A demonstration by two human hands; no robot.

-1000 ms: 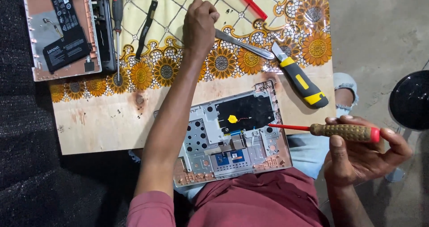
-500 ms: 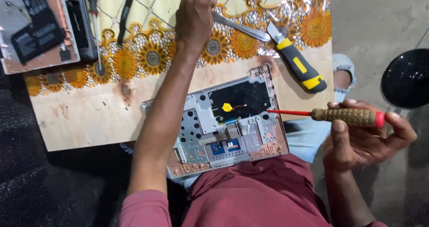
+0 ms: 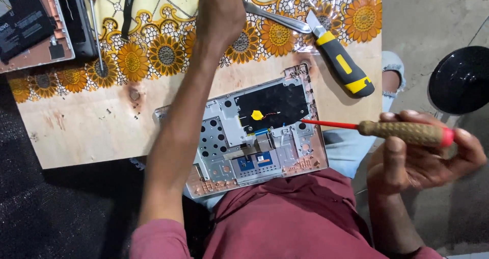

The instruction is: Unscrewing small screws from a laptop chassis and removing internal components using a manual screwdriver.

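An opened laptop chassis (image 3: 254, 136) lies inner side up at the near edge of a wooden board, partly over my lap. In my right hand (image 3: 423, 157) is a screwdriver (image 3: 402, 132) with a brown handle and red shaft; its tip points at the chassis's right edge. My left hand (image 3: 220, 11) reaches across to the far side of the board, fingers curled down onto the flowered cloth next to a metal tool (image 3: 277, 18). What its fingers hold, if anything, is hidden.
A yellow-and-black utility knife (image 3: 340, 68) lies right of the metal tool. At far left sit a laptop base with a black battery (image 3: 25, 24), a thin screwdriver (image 3: 94, 19) and a black strip (image 3: 130, 9). A black round stool (image 3: 461, 78) stands at right.
My left hand has stayed reaching at the far cloth while the view shifted, so everything slid up and left. My right hand keeps the screwdriver level, tip near the chassis edge.
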